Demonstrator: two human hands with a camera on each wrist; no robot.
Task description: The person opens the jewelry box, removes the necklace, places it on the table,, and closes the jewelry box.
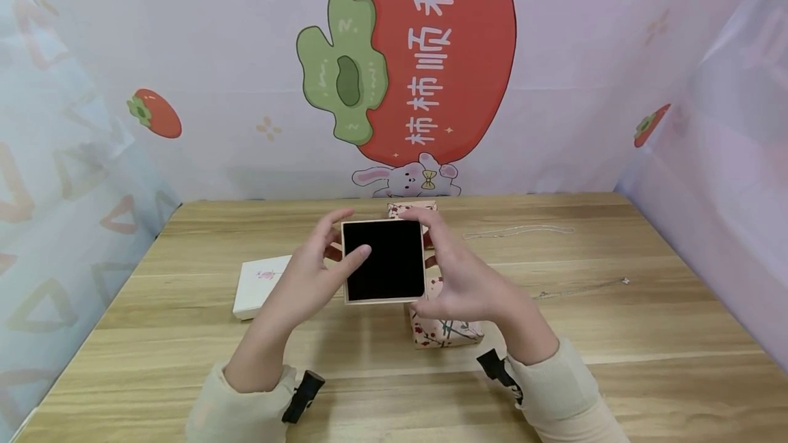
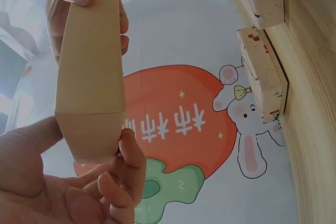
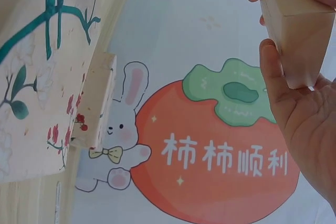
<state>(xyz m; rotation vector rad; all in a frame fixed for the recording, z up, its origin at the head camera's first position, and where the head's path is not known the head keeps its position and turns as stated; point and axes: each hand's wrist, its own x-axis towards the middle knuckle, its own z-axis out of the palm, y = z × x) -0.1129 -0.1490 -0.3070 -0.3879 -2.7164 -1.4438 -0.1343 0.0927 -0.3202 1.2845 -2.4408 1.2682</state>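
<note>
L sleeve (image 1: 237, 405), 7 o'clock, sat nearest. L grip (image 1: 310, 279) & R grip (image 1: 464, 279) both clamped on black-faced box (image 1: 390, 272), dial-centre, above bench (image 1: 369, 392). Lift looked done; setting down prob. left. Far chain (image 1: 535, 227) & near chain (image 1: 581, 290) lay loose approx. 3 o'clock.

The box (image 1: 394, 272) has plain beige walls and a black inside. Toward the tabletop's left edge, a white case (image 1: 261, 286) bears a small pink flower. Two cream cartons, one toward the front edge (image 1: 449, 335) and one by the back edge (image 1: 412, 208), carry red blossoms; the nearer adds teal-green stems. Toward the right edge, both chains (image 1: 520, 230) are silvery. The tabletop (image 1: 154, 361) is yellowish-brown with streaked wood grain. Behind, the pale backdrop (image 1: 234, 33) shows orange-red persimmons with green leaves and white lettering.
</note>
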